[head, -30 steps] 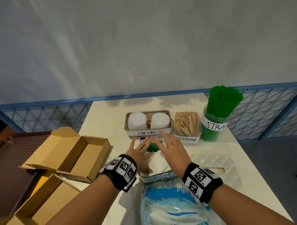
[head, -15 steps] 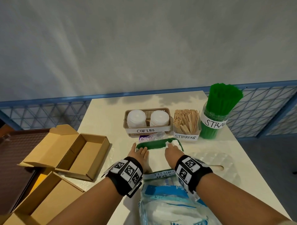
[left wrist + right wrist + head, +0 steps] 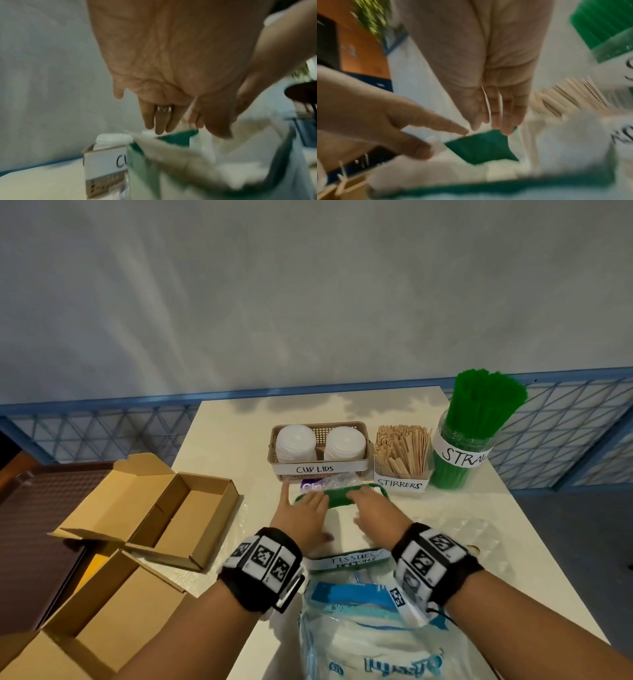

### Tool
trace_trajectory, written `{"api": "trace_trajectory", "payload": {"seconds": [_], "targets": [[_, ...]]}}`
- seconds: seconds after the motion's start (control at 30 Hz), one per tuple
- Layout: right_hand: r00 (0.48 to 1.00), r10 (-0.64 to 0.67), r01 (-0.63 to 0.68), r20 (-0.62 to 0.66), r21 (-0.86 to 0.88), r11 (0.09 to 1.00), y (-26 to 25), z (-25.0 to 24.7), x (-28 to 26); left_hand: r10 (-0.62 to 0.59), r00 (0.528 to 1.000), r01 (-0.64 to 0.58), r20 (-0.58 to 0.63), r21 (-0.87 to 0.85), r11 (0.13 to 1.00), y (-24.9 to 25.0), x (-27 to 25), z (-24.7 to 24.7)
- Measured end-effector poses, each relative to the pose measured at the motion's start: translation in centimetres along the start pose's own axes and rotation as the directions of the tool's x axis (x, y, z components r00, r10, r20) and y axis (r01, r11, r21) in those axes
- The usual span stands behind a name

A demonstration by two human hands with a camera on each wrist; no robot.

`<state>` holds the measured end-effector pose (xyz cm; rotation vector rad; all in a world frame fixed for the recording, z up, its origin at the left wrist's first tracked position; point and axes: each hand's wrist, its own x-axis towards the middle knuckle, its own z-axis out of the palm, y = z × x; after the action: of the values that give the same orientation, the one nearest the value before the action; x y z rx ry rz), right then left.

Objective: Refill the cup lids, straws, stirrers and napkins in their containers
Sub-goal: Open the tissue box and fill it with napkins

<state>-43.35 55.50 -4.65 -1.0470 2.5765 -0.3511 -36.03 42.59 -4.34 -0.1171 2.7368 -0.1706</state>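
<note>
A green container [image 3: 339,496] labelled "TISSUES NAPKINS" stands in front of me with white napkins [image 3: 342,525] inside. My left hand [image 3: 303,503] and right hand [image 3: 371,501] lie side by side on those napkins, fingers straight and pointing at the far green rim. In the left wrist view the left hand [image 3: 159,121] hangs over the container [image 3: 173,136]. The right wrist view shows the right hand [image 3: 496,121] above the same rim [image 3: 481,146]. Behind stand the cup lids basket [image 3: 320,470], the stirrers box [image 3: 402,453] and the straws jar [image 3: 476,426].
An opened blue and white napkin pack [image 3: 370,638] lies at the table's near edge. Open cardboard boxes [image 3: 154,508] sit to the left. Crumpled clear plastic [image 3: 462,529] lies on the right, and a purple-printed wrapper [image 3: 325,482] sits before the lids basket. Table [image 3: 236,433].
Both hands have drawn back toward me from just before the lids basket and now rest flat on the napkins. The container's far green rim has come into sight.
</note>
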Motion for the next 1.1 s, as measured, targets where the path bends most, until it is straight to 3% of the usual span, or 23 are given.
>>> {"api": "trace_trajectory", "payload": {"seconds": [0.07,0.13,0.17,0.2,0.27,0.37,0.5,0.6,0.7,0.77,0.97,1.1], "targets": [[0.990,-0.027,0.057,-0.140,0.213,0.975,-0.2,-1.7,-2.7,-0.089,0.952,-0.005,-0.294,-0.304,0.953,0.2,-2.1,-0.9],[0.994,-0.106,0.100,-0.004,0.355,0.929,-0.6,-2.7,-6.0,-0.203,0.870,-0.018,-0.449,-0.442,0.897,0.3,-4.5,-1.4],[0.981,-0.153,0.099,0.116,0.379,0.920,-0.9,-2.6,-7.6,-0.247,0.871,0.024,-0.425,-0.464,0.885,0.3,-5.7,-1.5],[0.954,-0.190,0.095,0.231,0.368,0.925,-1.0,-2.0,-8.8,-0.274,0.902,0.098,-0.333,-0.461,0.882,0.4,-6.6,-1.1],[0.907,-0.211,0.107,0.364,0.285,0.952,-0.9,0.2,-10.2,-0.306,0.950,0.250,-0.055,-0.450,0.857,0.9,-7.7,0.4],[0.904,-0.200,0.191,0.377,0.063,0.980,-0.4,3.9,-10.5,-0.319,0.915,0.399,0.246,-0.459,0.794,2.1,-8.1,3.7],[0.931,-0.198,0.223,0.307,-0.050,0.973,0.3,7.5,-10.5,-0.287,0.856,0.500,0.430,-0.547,0.672,3.6,-8.2,7.4],[0.932,-0.192,0.260,0.308,-0.199,0.945,0.5,9.1,-10.6,-0.255,0.850,0.522,0.460,-0.676,0.520,4.9,-8.5,8.8],[0.946,-0.161,0.252,0.282,-0.326,0.911,0.4,10.0,-10.9,-0.309,0.862,0.507,0.403,-0.687,0.520,5.9,-8.9,9.1],[0.952,-0.123,0.223,0.282,-0.359,0.906,0.5,10.5,-11.0,-0.330,0.869,0.490,0.369,-0.738,0.463,6.2,-9.0,9.5],[0.953,-0.157,0.238,0.260,-0.317,0.918,1.3,11.0,-10.8,-0.360,0.862,0.408,0.357,-0.910,0.075,6.9,-9.8,10.2],[0.960,-0.078,0.134,0.268,-0.197,0.971,1.5,11.0,-10.8,-0.391,0.855,0.341,0.341,-0.937,-0.070,7.3,-9.8,9.9]]}}
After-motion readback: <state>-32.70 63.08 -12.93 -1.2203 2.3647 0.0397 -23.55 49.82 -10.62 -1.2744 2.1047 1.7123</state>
